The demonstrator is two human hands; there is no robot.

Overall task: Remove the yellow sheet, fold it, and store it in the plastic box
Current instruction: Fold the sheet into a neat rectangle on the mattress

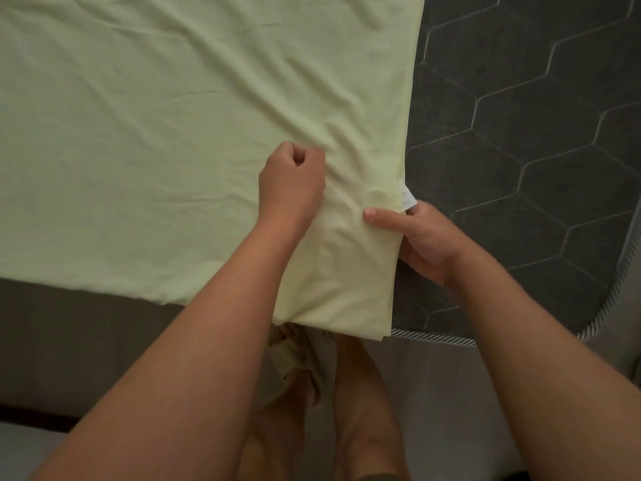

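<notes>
One: Both hands, then. What are they doing?

Two: Your right hand (425,237) has the yellow sheet (156,133) by its right-hand edge. Your thumb lies flat on top of the cloth and your fingers are curled underneath that edge, so you have it gripped. Your left hand (291,182) sits on top of the sheet just beside the right, curled into a fist with the thumb against the forefinger. Creases in the cloth run up to its knuckles, but I cannot tell whether you have any fabric pinched in there.

One: And the sheet itself?

Two: It lies spread over the mattress (537,116), wrinkled, covering the part to your left and ahead of you. Its near right corner hangs just over the mattress's near edge, between your forearms. Some bunched yellow cloth (289,345) dangles below that corner.

One: What is around it?

Two: To the right of your right hand the mattress is bare: dark grey, stitched in hexagons, with striped piping (433,336) along its rim. A small white tag (408,198) pokes out from the sheet's edge just above your right hand. Below the sheet's near edge on your left runs a dull brown band (86,324); I cannot tell what it is. Your bare feet (367,428) show on the floor beneath your arms.
</notes>
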